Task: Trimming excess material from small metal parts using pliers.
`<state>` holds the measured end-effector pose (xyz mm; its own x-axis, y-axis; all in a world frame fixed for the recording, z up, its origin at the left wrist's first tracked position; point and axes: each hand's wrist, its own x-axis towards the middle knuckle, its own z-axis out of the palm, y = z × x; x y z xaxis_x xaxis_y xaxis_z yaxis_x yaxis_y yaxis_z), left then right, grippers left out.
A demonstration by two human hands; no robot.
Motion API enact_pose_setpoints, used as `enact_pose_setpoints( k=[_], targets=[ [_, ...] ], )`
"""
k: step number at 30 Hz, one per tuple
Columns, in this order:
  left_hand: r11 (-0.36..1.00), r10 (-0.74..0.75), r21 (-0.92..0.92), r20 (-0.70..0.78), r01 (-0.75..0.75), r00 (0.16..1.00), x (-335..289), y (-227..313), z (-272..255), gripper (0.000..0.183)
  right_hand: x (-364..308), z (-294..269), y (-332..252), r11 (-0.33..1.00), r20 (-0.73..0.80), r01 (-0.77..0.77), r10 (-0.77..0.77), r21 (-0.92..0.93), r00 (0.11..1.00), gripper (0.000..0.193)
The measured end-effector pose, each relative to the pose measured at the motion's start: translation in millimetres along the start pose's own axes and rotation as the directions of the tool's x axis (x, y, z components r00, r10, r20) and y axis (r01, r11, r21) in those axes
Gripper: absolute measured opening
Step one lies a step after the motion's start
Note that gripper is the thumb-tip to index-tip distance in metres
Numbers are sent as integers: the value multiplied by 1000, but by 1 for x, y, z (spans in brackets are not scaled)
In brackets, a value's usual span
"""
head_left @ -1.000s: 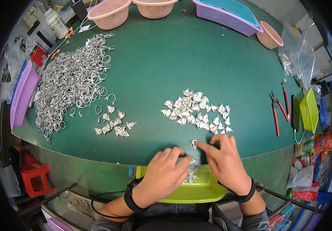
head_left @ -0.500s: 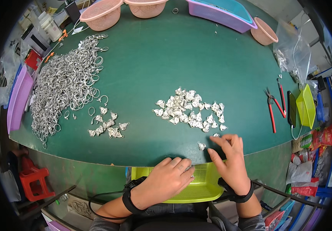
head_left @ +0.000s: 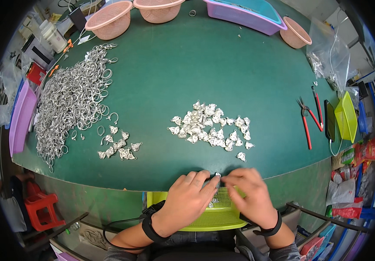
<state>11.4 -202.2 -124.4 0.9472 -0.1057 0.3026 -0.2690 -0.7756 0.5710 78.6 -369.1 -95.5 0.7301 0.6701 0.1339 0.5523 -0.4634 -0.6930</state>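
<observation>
At the table's front edge my left hand has its fingers closed in a pinch, with a small silver charm at the tips. Fingertips of my right hand come right up to that charm; they are smeared by motion, so their grip is unclear. Beneath both hands is a yellow-green basket with a few silver pieces inside. One loose charm lies just beyond my right hand. Farther off is a pile of similar triangular silver charms, and a smaller cluster sits to the left.
A large heap of silver rings covers the table's left side. Red-handled pliers, a phone and a green basket are at right. Pink baskets and a purple basket line the far edge.
My right hand has moved left to meet my left hand's fingertips. The charm that lay nearest the front edge has gone from its spot. The view has shifted slightly.
</observation>
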Motion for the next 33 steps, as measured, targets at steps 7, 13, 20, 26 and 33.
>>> enact_pose_setpoints(
  k=[7,13,20,26,33],
  targets=[
    [997,-77,-4,-1,76,997,5,1,-5,27,4,-9,17,945,-125,-177,147,-275,981,28],
    [991,-125,45,20,124,992,7,1,-1,27,-3,-3,12,958,-154,-202,172,-204,973,28],
    [991,-132,-15,37,133,991,10,4,-2,29,-5,-1,6,977,-41,-140,135,-163,990,26],
    [996,-40,-71,62,44,997,10,3,6,25,17,-5,8,976,-58,-126,118,-179,991,35],
    [991,42,-131,214,-14,976,0,-2,-6,18,11,-10,8,965,81,-96,119,-246,990,37]
  ],
)
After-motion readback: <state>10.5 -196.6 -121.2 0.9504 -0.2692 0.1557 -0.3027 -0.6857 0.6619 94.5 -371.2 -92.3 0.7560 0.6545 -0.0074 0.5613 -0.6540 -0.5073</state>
